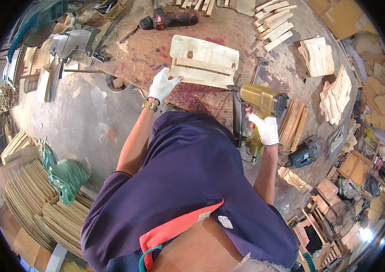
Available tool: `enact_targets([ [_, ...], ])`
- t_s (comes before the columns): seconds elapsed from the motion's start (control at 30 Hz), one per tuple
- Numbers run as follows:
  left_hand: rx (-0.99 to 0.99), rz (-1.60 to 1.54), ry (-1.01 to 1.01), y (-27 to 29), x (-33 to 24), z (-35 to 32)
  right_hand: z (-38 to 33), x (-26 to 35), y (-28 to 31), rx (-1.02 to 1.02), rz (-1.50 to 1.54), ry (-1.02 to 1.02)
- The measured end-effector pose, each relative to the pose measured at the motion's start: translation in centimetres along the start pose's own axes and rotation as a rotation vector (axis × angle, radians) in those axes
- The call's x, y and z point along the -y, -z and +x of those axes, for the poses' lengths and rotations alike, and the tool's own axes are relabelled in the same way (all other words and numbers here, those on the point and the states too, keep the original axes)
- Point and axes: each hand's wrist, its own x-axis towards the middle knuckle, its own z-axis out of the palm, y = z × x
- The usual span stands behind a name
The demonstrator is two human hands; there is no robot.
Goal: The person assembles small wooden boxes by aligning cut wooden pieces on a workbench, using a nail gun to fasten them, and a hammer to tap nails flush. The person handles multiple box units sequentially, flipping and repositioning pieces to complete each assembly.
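A pale wooden board [219, 53] with rounded corners and oval holes lies near the bench's front edge. Along it rests a narrow wood strip [201, 66]. My left hand [163, 86], in a white glove, grips the board's near left corner. In my gloved right hand [266, 128] is the handle of a yellow-brown nail gun [260, 97]. The gun lies tilted on its side, its dark nose by the board's near right corner. Its black magazine points toward my body. My right fingers wrap the handle and are partly hidden.
Beyond the board lies a red-and-black cordless drill [165, 20]. Wood strips [276, 27], stacked shaped pieces [317, 56] and brown slats [293, 124] sit to the right, near a blue power tool [305, 153]. A miter saw [40, 34] stands far left; a green bag [66, 177] hangs lower left.
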Motion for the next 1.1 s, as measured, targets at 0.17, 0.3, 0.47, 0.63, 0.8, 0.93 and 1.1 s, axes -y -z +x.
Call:
enact_targets([
  [0.17,0.017,-0.004,0.004,-0.2,0.3,0.3,1.5,-0.5,-1.8,-0.026,0.036,-0.009],
  [0.3,0.011,0.011,0.010,-0.3,0.4,0.2,1.8,-0.9,-2.0,-0.010,0.014,-0.088],
  [0.47,0.004,-0.004,0.021,-0.6,0.7,0.1,2.2,-1.2,-2.4,-0.023,-0.021,-0.113],
  [0.63,0.015,-0.007,0.014,-0.7,0.9,0.2,2.7,-1.1,-2.1,-0.022,-0.213,-0.161],
  [0.8,-0.017,-0.005,-0.021,-0.7,0.7,0.0,2.3,-0.1,-2.2,0.027,-0.231,-0.137],
  [0.93,-0.024,-0.001,-0.019,-0.5,0.1,0.0,1.9,1.2,-3.5,0.071,-0.024,-0.066],
  [1.1,0.012,-0.015,0.017,-0.1,-0.6,-0.3,2.5,2.4,-4.9,0.162,-0.198,0.011],
])
